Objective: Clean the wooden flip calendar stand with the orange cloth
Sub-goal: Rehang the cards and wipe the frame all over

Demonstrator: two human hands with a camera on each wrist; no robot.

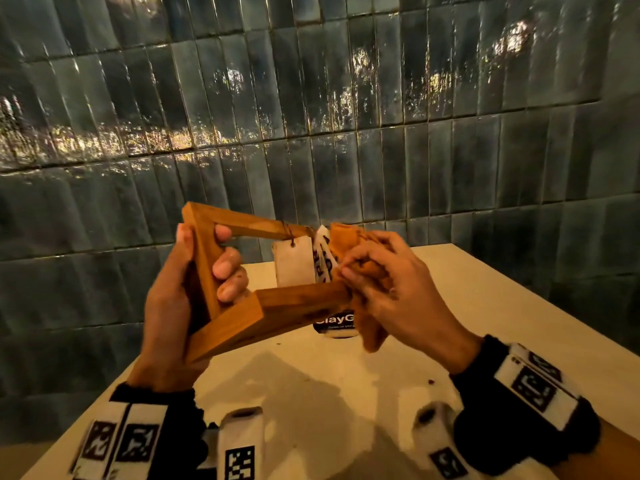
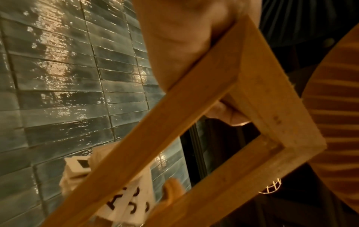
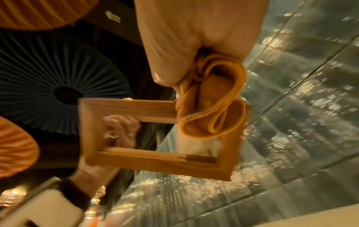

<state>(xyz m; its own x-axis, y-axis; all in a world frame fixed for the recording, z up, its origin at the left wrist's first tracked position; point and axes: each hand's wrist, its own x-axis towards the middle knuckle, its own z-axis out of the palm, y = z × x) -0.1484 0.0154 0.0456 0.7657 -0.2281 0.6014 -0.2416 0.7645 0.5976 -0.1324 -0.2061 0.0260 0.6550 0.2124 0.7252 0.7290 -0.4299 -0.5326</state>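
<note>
I am holding the wooden flip calendar stand (image 1: 239, 289) up in the air above the pale table (image 1: 485, 306), tilted, with its open frame facing me. My left hand (image 1: 183, 299) is gripping the left-hand bar of the frame, thumb on the outer side and fingers (image 1: 227, 268) curling through the opening and around the wood. My right hand (image 1: 391, 289) is clutching the bunched orange cloth (image 1: 349, 244) and pressing it against the right end of the frame, where the lower bar meets the side; the fingers are curled tight around the fabric. In the right wrist view the cloth (image 3: 209, 110) is folding over that corner of the stand (image 3: 136, 161). White tags (image 1: 294, 261) with dark lettering are hanging from the upper bar, just left of the cloth. Below the frame, a small dark-and-white label (image 1: 336, 323) is lying on the table, partly hidden. The far wall is covered in glossy dark tiles (image 1: 311, 98).
</note>
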